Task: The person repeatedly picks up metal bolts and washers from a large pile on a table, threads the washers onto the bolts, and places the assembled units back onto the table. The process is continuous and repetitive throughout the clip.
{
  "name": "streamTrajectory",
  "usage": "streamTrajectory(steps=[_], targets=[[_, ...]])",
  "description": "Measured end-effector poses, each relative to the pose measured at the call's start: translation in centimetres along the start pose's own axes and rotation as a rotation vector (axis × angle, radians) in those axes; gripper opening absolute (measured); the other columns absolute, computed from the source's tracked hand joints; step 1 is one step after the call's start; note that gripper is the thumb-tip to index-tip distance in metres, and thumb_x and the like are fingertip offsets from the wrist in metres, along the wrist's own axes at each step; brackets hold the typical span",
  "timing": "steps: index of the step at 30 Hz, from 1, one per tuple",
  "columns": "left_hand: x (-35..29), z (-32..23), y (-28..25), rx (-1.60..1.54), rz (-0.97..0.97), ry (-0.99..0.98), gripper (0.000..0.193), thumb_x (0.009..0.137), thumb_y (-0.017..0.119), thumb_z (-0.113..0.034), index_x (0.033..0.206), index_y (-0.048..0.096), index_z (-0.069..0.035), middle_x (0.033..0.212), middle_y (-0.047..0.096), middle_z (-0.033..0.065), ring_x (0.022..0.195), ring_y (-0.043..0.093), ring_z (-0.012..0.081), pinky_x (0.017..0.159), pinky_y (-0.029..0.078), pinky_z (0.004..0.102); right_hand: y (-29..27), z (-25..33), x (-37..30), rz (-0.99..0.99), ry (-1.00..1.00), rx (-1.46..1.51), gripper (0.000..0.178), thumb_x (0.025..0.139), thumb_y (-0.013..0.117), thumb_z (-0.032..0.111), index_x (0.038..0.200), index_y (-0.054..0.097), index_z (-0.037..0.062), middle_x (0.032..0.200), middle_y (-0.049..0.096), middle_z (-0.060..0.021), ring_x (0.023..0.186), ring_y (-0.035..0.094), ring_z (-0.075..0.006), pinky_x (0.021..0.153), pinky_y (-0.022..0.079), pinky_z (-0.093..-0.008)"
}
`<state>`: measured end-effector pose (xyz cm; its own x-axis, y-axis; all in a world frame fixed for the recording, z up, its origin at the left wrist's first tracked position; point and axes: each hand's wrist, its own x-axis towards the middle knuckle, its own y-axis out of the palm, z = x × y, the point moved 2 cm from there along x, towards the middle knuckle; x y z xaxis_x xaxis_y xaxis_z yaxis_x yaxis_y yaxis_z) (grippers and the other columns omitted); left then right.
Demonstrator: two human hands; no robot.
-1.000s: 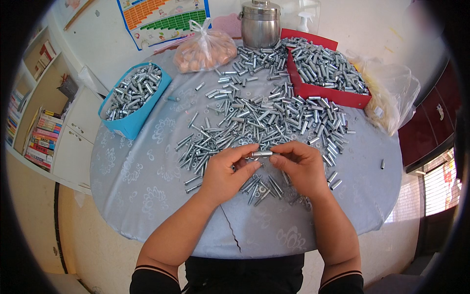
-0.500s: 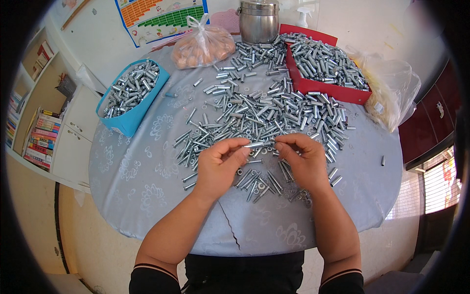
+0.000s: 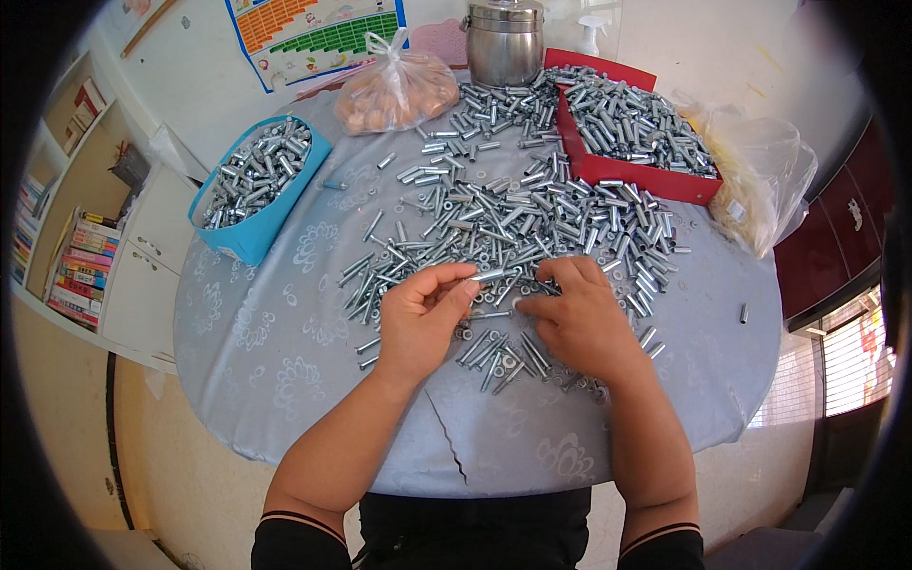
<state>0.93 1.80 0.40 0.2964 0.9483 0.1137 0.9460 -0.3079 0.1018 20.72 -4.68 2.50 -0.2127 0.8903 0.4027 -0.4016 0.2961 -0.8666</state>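
My left hand point(image 3: 423, 318) pinches a silvery sleeve anchor bolt point(image 3: 490, 275) between thumb and fingertips, its free end pointing right. Close to that end, my right hand point(image 3: 584, 313) hovers low over the pile with thumb and fingers apart, and I see nothing between them. Under both hands spreads a heap of loose metal bolts and sleeves point(image 3: 494, 223). Small washers and nuts point(image 3: 508, 363) lie among several long bolts just in front of my hands. What lies directly beneath my right palm is hidden.
A blue box point(image 3: 271, 214) full of metal anchors stands at the left, a red box point(image 3: 646, 180) heaped with more at the back right. Behind are a knotted bag point(image 3: 397, 95), a steel pot point(image 3: 505, 47) and a clear plastic bag point(image 3: 760, 190). A grey patterned cloth point(image 3: 256, 380) covers the table.
My right hand has let go of the bolt's right end and dropped slightly toward the pile, its fingers spreading. My left hand keeps the bolt almost in place.
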Motion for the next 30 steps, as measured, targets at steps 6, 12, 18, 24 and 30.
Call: streamTrajectory(steps=[6, 12, 18, 24, 30], targets=[[0.0, 0.2, 0.0, 0.001, 0.009, 0.002, 0.02, 0.09, 0.066, -0.005, 0.109, 0.067, 0.001, 0.091, 0.072, 0.0066, 0.069, 0.059, 0.0068, 0.063, 0.05, 0.0214, -0.9, -0.1, 0.1, -0.041, -0.017, 0.092, 0.017, 0.07, 0.071, 0.01, 0.085, 0.076, 0.0147, 0.099, 0.058, -0.0043, 0.099, 0.052, -0.0283, 0.092, 0.042, -0.0395], [0.0, 0.2, 0.0, -0.021, 0.012, -0.009, 0.02, 0.09, 0.066, -0.005, 0.109, 0.067, 0.001, 0.091, 0.071, 0.0062, 0.07, 0.059, 0.0066, 0.062, 0.049, 0.0211, 0.2, -0.1, 0.0, -0.024, -0.046, 0.042, 0.012, 0.07, 0.073, 0.012, 0.082, 0.076, 0.0145, 0.095, 0.058, -0.0028, 0.096, 0.053, -0.0276, 0.09, 0.043, -0.0395], [-0.1, 0.3, 0.1, 0.003, 0.03, -0.016, 0.02, 0.089, 0.067, -0.003, 0.109, 0.067, 0.0, 0.086, 0.068, 0.003, 0.07, 0.059, 0.0068, 0.064, 0.049, 0.0208, 0.4, -0.1, 0.1, 0.004, -0.025, 0.099, 0.01, 0.071, 0.073, 0.011, 0.08, 0.071, 0.0107, 0.09, 0.06, -0.0033, 0.094, 0.054, -0.0278, 0.089, 0.044, -0.0389], [-0.1, -0.1, 0.2, 0.042, 0.062, -0.045, 0.02, 0.088, 0.068, -0.002, 0.108, 0.067, 0.001, 0.086, 0.068, 0.0039, 0.07, 0.059, 0.0069, 0.063, 0.048, 0.0206, -0.1, 0.0, 0.5, -0.166, 0.419, 0.504, 0.009, 0.077, 0.073, 0.005, 0.083, 0.067, 0.0046, 0.081, 0.065, -0.0052, 0.078, 0.061, -0.0201, 0.076, 0.05, -0.0333], [-0.2, 0.0, 0.4, 0.043, 0.108, -0.069, 0.021, 0.089, 0.067, -0.001, 0.109, 0.067, 0.002, 0.087, 0.069, 0.0052, 0.068, 0.06, 0.0072, 0.061, 0.048, 0.0201, 1.2, -0.6, 0.1, -0.147, 0.557, 0.947, 0.008, 0.082, 0.072, 0.002, 0.087, 0.065, 0.0013, 0.091, 0.069, -0.0036, 0.08, 0.063, -0.0096, 0.074, 0.051, -0.0249]])
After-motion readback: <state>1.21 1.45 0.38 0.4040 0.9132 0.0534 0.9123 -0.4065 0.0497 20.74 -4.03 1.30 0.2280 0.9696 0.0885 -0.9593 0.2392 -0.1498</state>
